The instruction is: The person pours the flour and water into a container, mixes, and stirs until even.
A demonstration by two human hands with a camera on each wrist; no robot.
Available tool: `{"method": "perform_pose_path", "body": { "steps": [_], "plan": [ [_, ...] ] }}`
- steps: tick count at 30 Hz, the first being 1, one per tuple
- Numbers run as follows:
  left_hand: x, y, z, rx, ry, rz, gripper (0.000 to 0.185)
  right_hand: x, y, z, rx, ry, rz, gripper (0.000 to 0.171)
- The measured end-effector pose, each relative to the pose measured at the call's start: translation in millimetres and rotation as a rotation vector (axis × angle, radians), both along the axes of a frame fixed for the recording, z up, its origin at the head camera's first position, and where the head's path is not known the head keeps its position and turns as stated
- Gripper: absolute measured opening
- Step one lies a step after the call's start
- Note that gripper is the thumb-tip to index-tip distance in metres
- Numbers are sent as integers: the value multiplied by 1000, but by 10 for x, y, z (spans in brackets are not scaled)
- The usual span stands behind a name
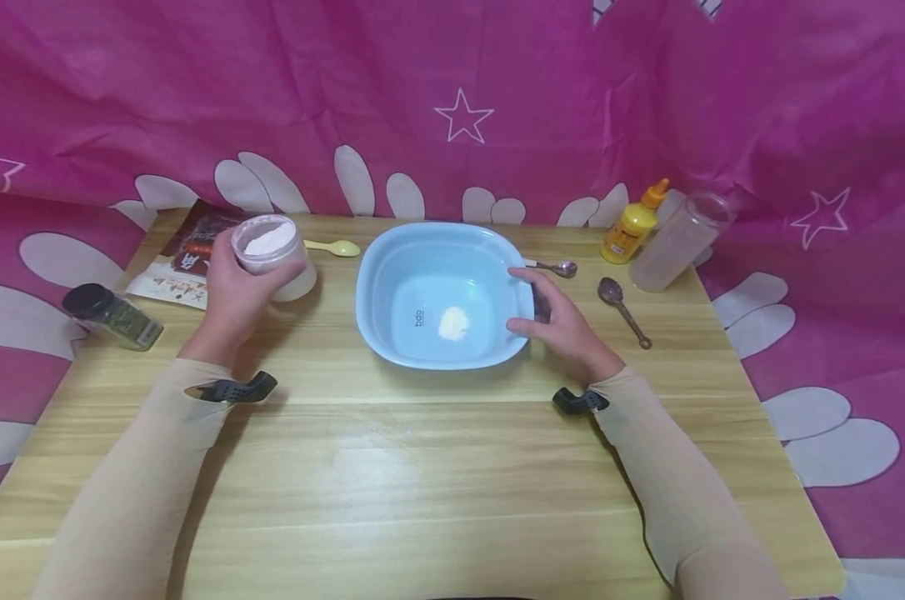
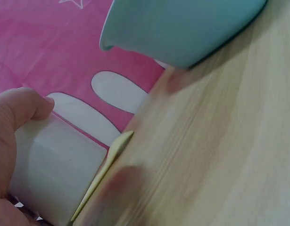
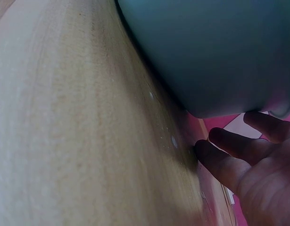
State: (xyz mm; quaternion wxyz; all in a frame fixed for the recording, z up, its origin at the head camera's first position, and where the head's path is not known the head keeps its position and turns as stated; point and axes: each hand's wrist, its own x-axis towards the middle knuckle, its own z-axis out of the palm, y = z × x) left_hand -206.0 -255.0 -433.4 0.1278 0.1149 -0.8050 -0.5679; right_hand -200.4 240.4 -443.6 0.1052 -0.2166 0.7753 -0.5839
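Observation:
My left hand (image 1: 242, 287) grips an open jar (image 1: 299, 282) of white powder at the left of the table, its thumb across the near side. In the left wrist view the jar's pale wall (image 2: 55, 165) shows beside the thumb. A light blue basin (image 1: 392, 354) sits mid-table with a small heap of white powder (image 1: 453, 323) on its bottom. My right hand (image 1: 561, 321) holds the basin's right rim, thumb and forefinger lapping over it. In the right wrist view, several fingers (image 3: 229, 165) lie outside and below the rim.
A yellow spoon (image 1: 340, 248) lies by the jar. Left are a printed packet (image 1: 175, 279) and a black-capped spice jar (image 1: 115, 317). Right are a metal spoon (image 1: 565, 269), a brown spoon (image 1: 623, 310), a yellow squeeze bottle (image 1: 630, 233) and a tall clear container (image 1: 673, 250).

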Motion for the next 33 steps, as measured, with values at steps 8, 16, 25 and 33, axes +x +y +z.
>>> {"method": "perform_pose_path", "body": {
  "steps": [8, 16, 25, 33],
  "plan": [
    [22, -37, -43, -10, 26, -18, 102, 19, -4, 1, -1, -15, -10, 79],
    [29, -52, -99, -27, 18, -33, 104, 29, -10, 16, 5, -18, -10, 78],
    [23, -104, -200, -39, 9, -50, 104, 17, -14, -5, 14, 13, 7, 78],
    [0, -123, -226, -20, 58, -64, 100, 9, -5, -4, 28, 31, 10, 77]
  ]
}}
